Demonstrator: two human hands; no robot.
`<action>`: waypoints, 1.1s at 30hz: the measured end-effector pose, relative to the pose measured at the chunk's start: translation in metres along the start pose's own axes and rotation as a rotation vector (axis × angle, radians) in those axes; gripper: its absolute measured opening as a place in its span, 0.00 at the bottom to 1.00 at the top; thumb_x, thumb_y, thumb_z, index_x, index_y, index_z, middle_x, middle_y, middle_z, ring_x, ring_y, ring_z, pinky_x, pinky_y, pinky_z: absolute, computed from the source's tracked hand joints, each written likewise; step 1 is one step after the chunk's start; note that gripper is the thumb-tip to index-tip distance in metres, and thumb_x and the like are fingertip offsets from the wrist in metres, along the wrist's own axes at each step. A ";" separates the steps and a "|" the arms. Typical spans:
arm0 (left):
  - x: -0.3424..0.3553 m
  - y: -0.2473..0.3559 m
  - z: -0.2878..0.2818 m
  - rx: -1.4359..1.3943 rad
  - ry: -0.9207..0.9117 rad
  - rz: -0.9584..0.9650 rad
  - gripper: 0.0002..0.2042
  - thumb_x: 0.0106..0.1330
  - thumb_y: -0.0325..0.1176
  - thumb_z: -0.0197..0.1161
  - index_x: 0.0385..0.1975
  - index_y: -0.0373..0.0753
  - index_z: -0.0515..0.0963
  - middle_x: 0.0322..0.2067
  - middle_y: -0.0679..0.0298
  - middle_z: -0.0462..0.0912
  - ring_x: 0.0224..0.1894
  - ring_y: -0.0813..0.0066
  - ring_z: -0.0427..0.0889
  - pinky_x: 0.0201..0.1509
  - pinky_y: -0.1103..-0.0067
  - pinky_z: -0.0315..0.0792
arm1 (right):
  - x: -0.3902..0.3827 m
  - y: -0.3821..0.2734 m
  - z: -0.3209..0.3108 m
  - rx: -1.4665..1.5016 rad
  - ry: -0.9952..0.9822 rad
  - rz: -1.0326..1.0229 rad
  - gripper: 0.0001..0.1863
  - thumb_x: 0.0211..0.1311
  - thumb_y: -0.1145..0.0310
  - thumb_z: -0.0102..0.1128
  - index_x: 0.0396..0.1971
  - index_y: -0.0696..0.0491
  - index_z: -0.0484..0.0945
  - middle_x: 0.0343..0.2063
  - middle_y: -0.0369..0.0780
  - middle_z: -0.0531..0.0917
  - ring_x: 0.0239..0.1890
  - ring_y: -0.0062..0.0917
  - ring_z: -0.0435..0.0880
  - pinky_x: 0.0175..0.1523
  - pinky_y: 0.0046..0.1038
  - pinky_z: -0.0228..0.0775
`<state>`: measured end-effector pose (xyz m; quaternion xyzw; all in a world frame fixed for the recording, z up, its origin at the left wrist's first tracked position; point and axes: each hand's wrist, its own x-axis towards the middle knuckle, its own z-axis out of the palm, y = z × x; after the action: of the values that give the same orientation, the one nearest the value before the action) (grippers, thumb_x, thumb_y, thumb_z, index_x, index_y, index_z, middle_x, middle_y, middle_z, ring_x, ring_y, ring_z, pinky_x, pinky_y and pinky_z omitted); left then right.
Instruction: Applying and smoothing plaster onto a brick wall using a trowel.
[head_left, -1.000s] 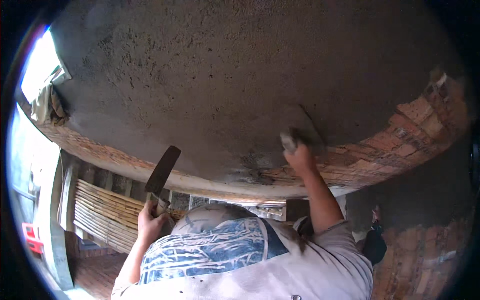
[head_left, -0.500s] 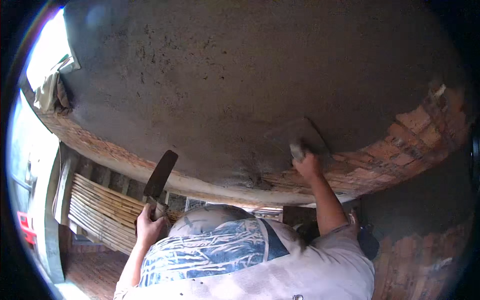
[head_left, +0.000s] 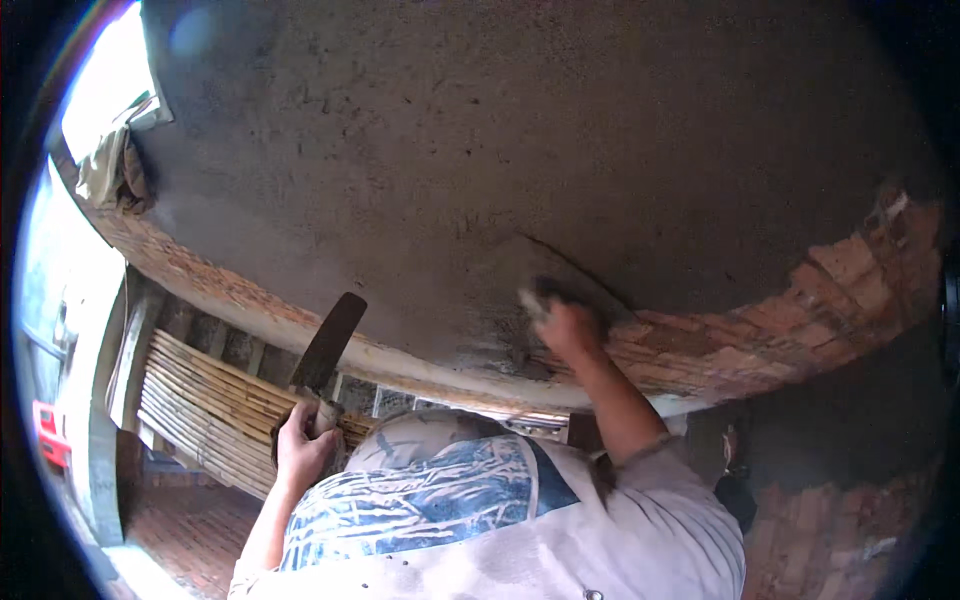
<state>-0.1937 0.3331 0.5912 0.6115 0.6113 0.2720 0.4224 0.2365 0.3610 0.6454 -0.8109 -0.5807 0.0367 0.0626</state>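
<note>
My left hand [head_left: 300,445] grips the handle of a long, dark-bladed tool [head_left: 329,340], held in front of the bamboo poles. My right hand [head_left: 568,328] is closed on the handle of a flat steel trowel [head_left: 590,285], whose blade lies against wet grey plaster [head_left: 440,180]. The trowel is at the lower part of the plaster, just above exposed red brick [head_left: 840,265]. The plaster's surface is mottled and pitted in places.
A crumpled cloth [head_left: 113,170] hangs beside a bright opening at upper left. Bamboo poles [head_left: 210,410] lie side by side at lower left, near a red plastic object [head_left: 50,435]. Another person in dark clothing [head_left: 735,495] is partly visible behind my right arm.
My right hand and trowel moved right and down, then back left, the blade now at another angle. My left hand stays closed on its tool. The view has tilted slightly.
</note>
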 end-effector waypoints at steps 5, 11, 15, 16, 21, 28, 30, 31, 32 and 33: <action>-0.013 0.011 -0.013 -0.064 0.028 -0.028 0.17 0.43 0.26 0.62 0.35 0.34 0.71 0.28 0.59 0.77 0.28 0.69 0.72 0.36 0.79 0.68 | -0.045 0.096 -0.047 0.232 0.312 0.202 0.12 0.47 0.65 0.61 0.28 0.57 0.78 0.19 0.45 0.79 0.19 0.33 0.77 0.24 0.31 0.69; 0.001 0.023 -0.001 -0.131 -0.014 -0.038 0.15 0.43 0.25 0.62 0.33 0.34 0.70 0.27 0.59 0.76 0.27 0.71 0.71 0.35 0.80 0.67 | 0.013 0.011 -0.054 0.347 0.293 0.157 0.10 0.44 0.67 0.57 0.23 0.59 0.77 0.15 0.45 0.79 0.17 0.35 0.76 0.21 0.33 0.66; 0.013 0.032 0.004 -0.155 -0.029 -0.049 0.15 0.43 0.25 0.62 0.33 0.34 0.70 0.27 0.60 0.76 0.27 0.71 0.71 0.35 0.80 0.67 | 0.025 -0.025 -0.030 0.053 0.134 0.014 0.16 0.46 0.57 0.57 0.25 0.56 0.76 0.21 0.48 0.80 0.22 0.45 0.78 0.26 0.40 0.68; 0.012 0.029 0.005 -0.145 -0.028 -0.051 0.15 0.43 0.25 0.62 0.33 0.34 0.70 0.27 0.60 0.76 0.27 0.71 0.71 0.35 0.80 0.67 | 0.023 -0.015 -0.029 0.006 0.024 0.061 0.16 0.46 0.57 0.58 0.26 0.56 0.76 0.22 0.48 0.80 0.23 0.44 0.78 0.27 0.40 0.69; -0.004 -0.003 0.001 -0.142 0.034 -0.099 0.15 0.43 0.25 0.61 0.34 0.33 0.70 0.28 0.59 0.76 0.28 0.71 0.71 0.36 0.80 0.67 | -0.011 0.102 0.003 0.239 0.209 0.119 0.17 0.50 0.57 0.57 0.34 0.55 0.77 0.25 0.48 0.80 0.26 0.42 0.78 0.32 0.37 0.69; -0.008 -0.021 0.007 -0.271 0.045 -0.128 0.16 0.43 0.25 0.61 0.34 0.34 0.70 0.29 0.58 0.76 0.29 0.71 0.72 0.38 0.81 0.67 | 0.034 -0.053 -0.032 0.134 0.146 -0.052 0.12 0.45 0.64 0.57 0.26 0.59 0.77 0.17 0.49 0.79 0.17 0.42 0.76 0.21 0.37 0.66; -0.016 -0.013 0.000 -0.296 0.031 -0.122 0.15 0.43 0.25 0.61 0.34 0.34 0.70 0.29 0.58 0.76 0.30 0.71 0.72 0.38 0.81 0.67 | 0.034 -0.052 -0.018 0.040 0.120 -0.128 0.15 0.47 0.60 0.55 0.25 0.58 0.77 0.19 0.51 0.79 0.20 0.47 0.77 0.24 0.40 0.66; -0.017 -0.007 -0.004 -0.299 0.030 -0.106 0.15 0.43 0.25 0.61 0.34 0.34 0.70 0.29 0.58 0.76 0.30 0.71 0.72 0.38 0.81 0.67 | 0.030 -0.045 -0.020 -0.023 0.016 -0.086 0.16 0.47 0.58 0.55 0.25 0.58 0.76 0.20 0.51 0.79 0.21 0.47 0.77 0.25 0.40 0.66; -0.017 -0.007 -0.009 -0.304 0.039 -0.096 0.15 0.44 0.25 0.61 0.34 0.34 0.70 0.29 0.58 0.76 0.30 0.71 0.72 0.38 0.81 0.67 | 0.026 -0.034 -0.024 -0.046 -0.179 -0.003 0.17 0.48 0.55 0.54 0.26 0.56 0.77 0.21 0.49 0.79 0.23 0.46 0.77 0.27 0.40 0.67; -0.016 -0.007 -0.014 -0.309 0.046 -0.086 0.15 0.44 0.25 0.61 0.34 0.34 0.70 0.29 0.58 0.76 0.30 0.71 0.72 0.38 0.81 0.67 | 0.016 -0.013 -0.020 -0.048 -0.180 0.059 0.25 0.53 0.48 0.45 0.28 0.56 0.77 0.23 0.50 0.80 0.23 0.46 0.77 0.29 0.40 0.68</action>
<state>-0.2113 0.3194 0.5952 0.5061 0.5971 0.3584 0.5088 0.2319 0.3797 0.6675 -0.8223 -0.5605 0.0975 -0.0106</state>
